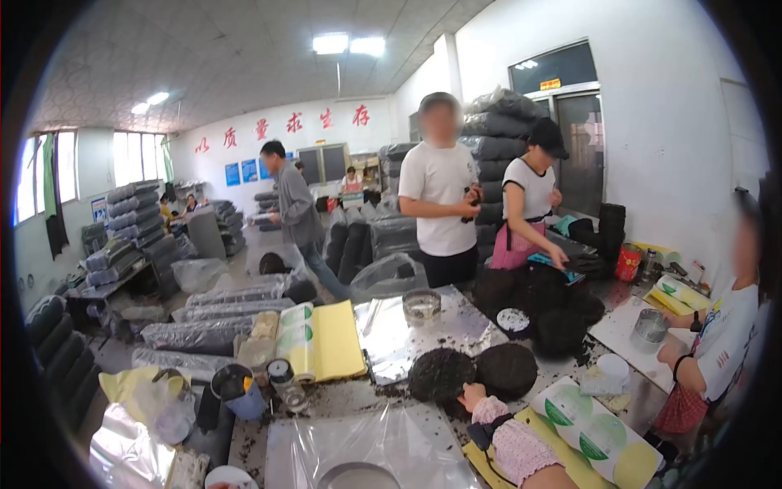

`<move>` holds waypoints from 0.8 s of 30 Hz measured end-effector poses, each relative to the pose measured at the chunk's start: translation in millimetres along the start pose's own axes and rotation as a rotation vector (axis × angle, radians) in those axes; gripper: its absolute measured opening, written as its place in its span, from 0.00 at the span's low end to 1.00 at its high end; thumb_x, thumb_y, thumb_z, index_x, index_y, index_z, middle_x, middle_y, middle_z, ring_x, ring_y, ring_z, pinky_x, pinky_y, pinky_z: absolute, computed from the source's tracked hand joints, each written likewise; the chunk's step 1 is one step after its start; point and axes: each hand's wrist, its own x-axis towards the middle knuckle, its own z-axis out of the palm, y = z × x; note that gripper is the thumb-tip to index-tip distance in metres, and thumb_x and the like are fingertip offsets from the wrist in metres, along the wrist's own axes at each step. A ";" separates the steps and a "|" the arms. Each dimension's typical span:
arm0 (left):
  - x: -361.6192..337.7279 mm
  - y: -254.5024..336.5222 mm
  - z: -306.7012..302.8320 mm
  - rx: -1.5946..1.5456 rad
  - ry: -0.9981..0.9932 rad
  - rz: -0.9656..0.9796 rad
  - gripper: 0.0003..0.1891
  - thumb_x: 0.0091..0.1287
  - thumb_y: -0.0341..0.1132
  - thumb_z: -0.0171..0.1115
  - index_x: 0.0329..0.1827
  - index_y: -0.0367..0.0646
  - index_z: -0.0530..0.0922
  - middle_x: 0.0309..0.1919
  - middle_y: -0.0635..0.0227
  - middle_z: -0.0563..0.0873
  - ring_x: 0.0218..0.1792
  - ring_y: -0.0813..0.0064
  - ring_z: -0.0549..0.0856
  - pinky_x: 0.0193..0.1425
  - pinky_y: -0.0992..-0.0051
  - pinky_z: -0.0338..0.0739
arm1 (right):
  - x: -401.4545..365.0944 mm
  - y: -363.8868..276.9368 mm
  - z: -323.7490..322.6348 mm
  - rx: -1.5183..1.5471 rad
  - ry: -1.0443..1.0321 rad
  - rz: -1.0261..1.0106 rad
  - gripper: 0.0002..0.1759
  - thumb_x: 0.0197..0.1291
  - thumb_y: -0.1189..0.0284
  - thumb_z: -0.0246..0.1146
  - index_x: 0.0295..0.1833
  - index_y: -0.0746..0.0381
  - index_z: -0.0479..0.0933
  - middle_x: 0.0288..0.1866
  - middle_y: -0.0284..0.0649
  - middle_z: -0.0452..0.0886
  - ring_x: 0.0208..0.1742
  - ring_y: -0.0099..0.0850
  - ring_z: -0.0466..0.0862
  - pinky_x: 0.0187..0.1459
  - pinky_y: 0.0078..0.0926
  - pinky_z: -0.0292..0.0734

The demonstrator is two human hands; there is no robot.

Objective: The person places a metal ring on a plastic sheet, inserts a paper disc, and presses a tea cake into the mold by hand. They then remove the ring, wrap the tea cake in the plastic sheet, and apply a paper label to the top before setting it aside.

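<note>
Lying against fingers of the right hand: a dark round cake.

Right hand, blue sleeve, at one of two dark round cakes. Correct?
No: the sleeve is pink, not blue. The head view shows the right hand at one dark round cake, with a second cake beside it.

Right hand beside dark round cake
</note>
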 end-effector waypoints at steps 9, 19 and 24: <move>4.9 -23.9 5.7 0.017 0.141 0.220 0.11 0.62 0.32 0.65 0.31 0.29 0.83 0.19 0.69 0.83 0.27 0.83 0.79 0.31 0.73 0.73 | -21.3 -16.7 -10.4 -1.583 0.017 -0.917 0.22 0.54 0.64 0.72 0.48 0.67 0.76 0.45 0.55 0.81 0.50 0.55 0.81 0.51 0.51 0.77; -92.6 158.7 99.7 -0.012 0.089 0.788 0.11 0.60 0.21 0.69 0.45 0.42 0.88 0.44 0.63 0.91 0.46 0.66 0.90 0.51 0.70 0.81 | -158.5 -40.1 29.0 0.174 -0.260 0.050 0.06 0.74 0.73 0.57 0.50 0.62 0.76 0.45 0.36 0.82 0.44 0.30 0.81 0.48 0.33 0.80; -122.1 178.4 171.3 0.098 -0.308 0.849 0.12 0.58 0.28 0.73 0.46 0.43 0.88 0.49 0.62 0.90 0.47 0.61 0.89 0.52 0.65 0.83 | -248.1 -27.0 51.2 0.095 -0.403 0.194 0.10 0.75 0.73 0.56 0.56 0.64 0.75 0.50 0.38 0.83 0.49 0.31 0.83 0.53 0.34 0.82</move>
